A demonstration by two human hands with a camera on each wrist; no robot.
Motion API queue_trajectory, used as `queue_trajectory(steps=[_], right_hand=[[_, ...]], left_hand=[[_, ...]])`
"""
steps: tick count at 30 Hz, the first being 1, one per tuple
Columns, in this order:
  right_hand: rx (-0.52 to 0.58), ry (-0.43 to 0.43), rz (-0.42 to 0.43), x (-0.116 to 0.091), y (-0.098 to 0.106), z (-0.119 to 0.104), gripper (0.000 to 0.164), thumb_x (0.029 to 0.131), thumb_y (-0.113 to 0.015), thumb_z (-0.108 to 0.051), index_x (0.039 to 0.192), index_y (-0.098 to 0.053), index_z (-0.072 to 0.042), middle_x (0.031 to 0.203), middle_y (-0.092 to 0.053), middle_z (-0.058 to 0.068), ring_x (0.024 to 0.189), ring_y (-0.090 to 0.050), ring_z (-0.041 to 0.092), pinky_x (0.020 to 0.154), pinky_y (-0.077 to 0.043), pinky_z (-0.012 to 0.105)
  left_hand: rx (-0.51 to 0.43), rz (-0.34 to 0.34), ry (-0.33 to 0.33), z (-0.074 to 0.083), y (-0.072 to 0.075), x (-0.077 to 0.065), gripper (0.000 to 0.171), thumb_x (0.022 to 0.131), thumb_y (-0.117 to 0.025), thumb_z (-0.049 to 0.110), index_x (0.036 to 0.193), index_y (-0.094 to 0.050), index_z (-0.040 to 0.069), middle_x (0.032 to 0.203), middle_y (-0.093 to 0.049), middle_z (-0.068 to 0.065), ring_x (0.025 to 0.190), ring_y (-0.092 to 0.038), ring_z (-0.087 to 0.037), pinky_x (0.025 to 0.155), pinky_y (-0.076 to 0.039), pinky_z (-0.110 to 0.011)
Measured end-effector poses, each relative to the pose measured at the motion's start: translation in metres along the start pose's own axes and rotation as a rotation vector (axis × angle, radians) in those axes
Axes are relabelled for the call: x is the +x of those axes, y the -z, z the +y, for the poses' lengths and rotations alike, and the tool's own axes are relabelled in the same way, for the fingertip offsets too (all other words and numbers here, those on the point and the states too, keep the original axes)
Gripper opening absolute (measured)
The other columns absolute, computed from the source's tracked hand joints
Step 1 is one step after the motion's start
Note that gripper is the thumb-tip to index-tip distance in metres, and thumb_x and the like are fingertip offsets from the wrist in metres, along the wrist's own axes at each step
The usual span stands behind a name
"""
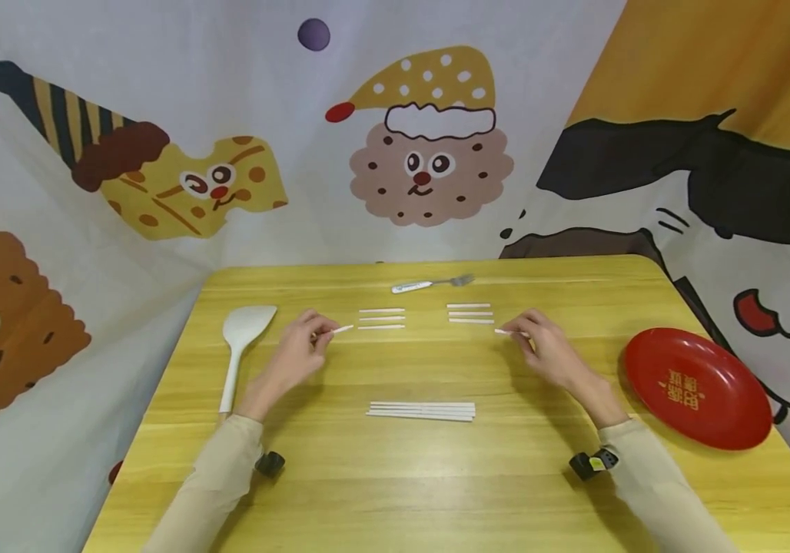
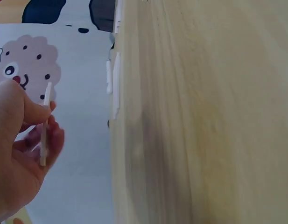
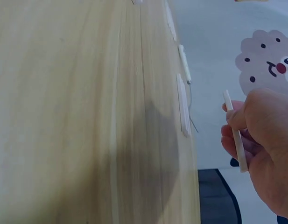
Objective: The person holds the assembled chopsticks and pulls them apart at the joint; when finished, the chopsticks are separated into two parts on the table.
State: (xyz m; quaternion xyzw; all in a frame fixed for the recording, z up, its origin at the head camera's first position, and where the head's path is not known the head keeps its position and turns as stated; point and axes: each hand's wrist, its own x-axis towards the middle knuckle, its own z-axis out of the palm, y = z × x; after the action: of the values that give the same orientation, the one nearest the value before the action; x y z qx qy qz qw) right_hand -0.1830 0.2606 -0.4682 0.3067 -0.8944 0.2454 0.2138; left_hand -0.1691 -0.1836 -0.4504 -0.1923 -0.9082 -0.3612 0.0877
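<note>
Three short white sticks (image 1: 382,318) lie parallel left of centre on the bench (image 1: 423,480), three matching sticks (image 1: 470,313) to the right; two are not yet down. The left hand (image 1: 301,344) pinches one slim stick (image 1: 343,329) in its grip, the right hand (image 1: 550,349) another stick (image 3: 241,151), both raised. Longer, straight sticks (image 1: 421,412) lie bunched closer in. All look smooth and matte, the bench glossy and wood-grained

Desk (image 1: 423,491): near edge cut off, head view. White spatula (image 1: 234,349), desk's left edge: handle end hidden behind left sleeve (image 1: 215,472). Fork (image 1: 429,284), far edge: print too small to read. Left-hand stick (image 2: 44,140), right-hand stick (image 3: 238,144): partly thumb-covered.
</note>
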Motion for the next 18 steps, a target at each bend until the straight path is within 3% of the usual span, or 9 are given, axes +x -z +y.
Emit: queue_trajectory(steps=[6, 18], right_hand=[[0.02, -0.003, -0.015, 0.016, -0.014, 0.001, 0.015, 0.085, -0.073, 0.009, 0.095, -0.076, -0.002, 0.089, -0.071, 0.011, 0.087, -0.065, 0.03, 0.076, -0.053, 0.046], [0.047, -0.024, -0.153, 0.041, -0.04, 0.002, 0.012, 0.088, -0.074, 0.002, 0.098, -0.076, -0.003, 0.088, -0.071, 0.009, 0.079, -0.063, 0.02, 0.069, -0.057, 0.036]], left_hand=[[0.016, -0.054, -0.037, 0.001, -0.02, 0.02, 0.015, 0.095, -0.064, -0.001, 0.106, -0.074, 0.0, 0.098, -0.067, -0.008, 0.092, -0.065, -0.023, 0.084, -0.058, -0.039], [0.067, -0.177, -0.085, 0.002, -0.053, 0.056, 0.014, 0.096, -0.066, 0.004, 0.106, -0.076, 0.005, 0.098, -0.071, -0.006, 0.086, -0.065, -0.019, 0.076, -0.056, -0.033]])
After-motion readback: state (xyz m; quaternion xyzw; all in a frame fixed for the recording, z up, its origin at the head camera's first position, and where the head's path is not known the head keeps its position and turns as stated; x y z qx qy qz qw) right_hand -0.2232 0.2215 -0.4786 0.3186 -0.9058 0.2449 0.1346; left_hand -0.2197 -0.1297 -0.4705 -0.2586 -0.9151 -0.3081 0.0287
